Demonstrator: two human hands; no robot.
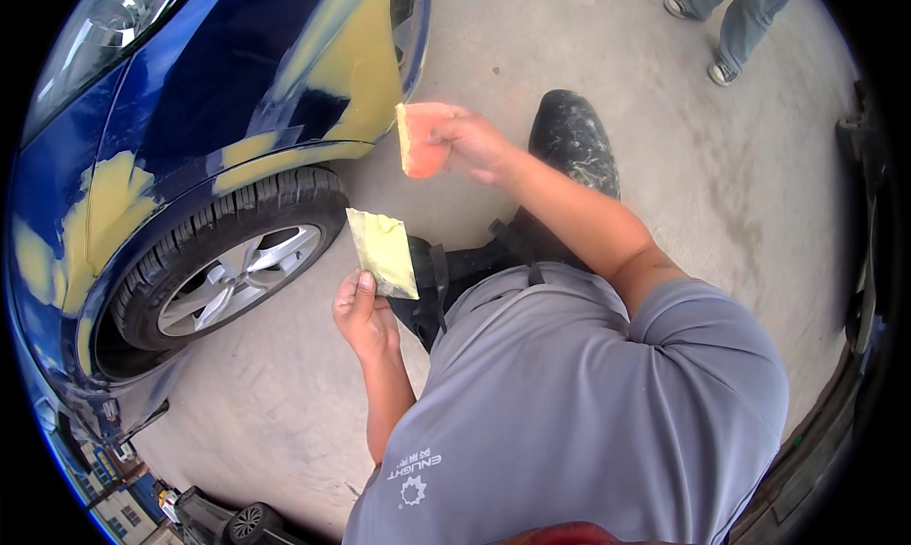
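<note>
1. Head view: the left hand (365,319) holds a flat board (400,287) bearing yellow paste (382,246), just right of the car wheel (232,276).
2. The right hand (472,148) pinches an orange spreader (423,145), its edge yellow, above and right of the wheel.
3. Above the wheel, yellow patches (363,80) cover blue bodywork (180,66).

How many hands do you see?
2. The left hand holds a yellow-smeared board; the right hand, higher up in the picture, holds an orange scraper. The other person at top right shows only legs and shoes, so any hands there are hidden.
</note>
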